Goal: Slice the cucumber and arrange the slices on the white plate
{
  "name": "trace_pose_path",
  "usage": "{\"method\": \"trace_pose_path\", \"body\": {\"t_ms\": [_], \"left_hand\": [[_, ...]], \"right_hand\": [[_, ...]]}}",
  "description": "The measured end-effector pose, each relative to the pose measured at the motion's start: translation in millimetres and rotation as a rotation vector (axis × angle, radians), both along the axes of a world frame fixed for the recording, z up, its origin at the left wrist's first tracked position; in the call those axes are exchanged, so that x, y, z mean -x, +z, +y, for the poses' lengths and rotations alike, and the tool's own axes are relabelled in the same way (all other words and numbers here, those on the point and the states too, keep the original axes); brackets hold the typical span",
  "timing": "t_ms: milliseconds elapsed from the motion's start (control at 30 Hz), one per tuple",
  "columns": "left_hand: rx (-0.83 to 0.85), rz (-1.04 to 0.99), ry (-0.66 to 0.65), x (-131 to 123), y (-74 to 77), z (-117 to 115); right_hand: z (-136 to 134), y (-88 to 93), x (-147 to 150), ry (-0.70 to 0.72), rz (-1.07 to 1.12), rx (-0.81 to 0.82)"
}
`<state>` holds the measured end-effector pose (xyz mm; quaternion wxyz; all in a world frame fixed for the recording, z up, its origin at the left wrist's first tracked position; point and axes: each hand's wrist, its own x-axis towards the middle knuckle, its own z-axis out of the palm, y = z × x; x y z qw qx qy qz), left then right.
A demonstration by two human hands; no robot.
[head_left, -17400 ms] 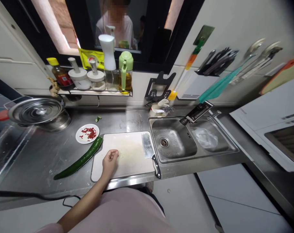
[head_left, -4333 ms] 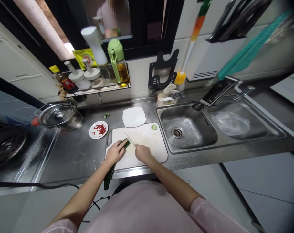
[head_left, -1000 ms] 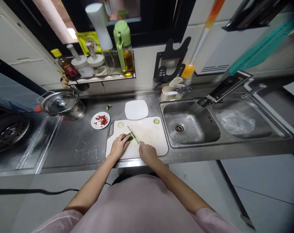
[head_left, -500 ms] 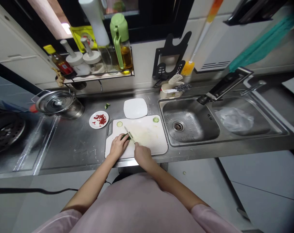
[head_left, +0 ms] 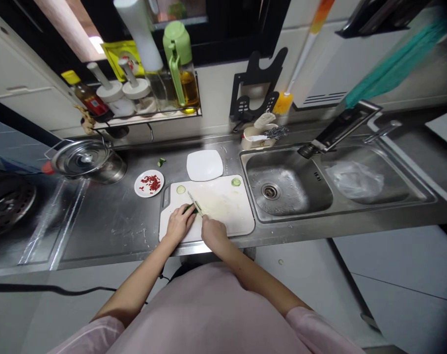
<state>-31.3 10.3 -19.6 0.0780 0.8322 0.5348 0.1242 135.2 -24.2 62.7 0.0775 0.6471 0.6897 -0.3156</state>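
My right hand is closed round the handle of a knife, whose blade points away from me over the white cutting board. Beside the blade, my left hand presses a dark green piece of cucumber against the board; most of that piece is hidden under the fingers. One cucumber slice lies at the board's far left corner, and another slice at its far right corner.
A white plate sits behind the board, and a small plate with chopped red bits stands to the left. Cucumber ends lie on the counter. The sink is to the right, a lidded pot far left.
The knife and my right hand have shifted slightly left, towards my left hand. My left hand stays on the cucumber. The whole view has moved a little.
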Motion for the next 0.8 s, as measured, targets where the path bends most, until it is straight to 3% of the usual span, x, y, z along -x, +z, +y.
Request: {"method": "trace_pose_path", "body": {"t_ms": [800], "left_hand": [[0.008,-0.011,-0.006,0,-5.5,0]], "right_hand": [[9,-13.6,-5,0.002,0.006,0.026]]}}
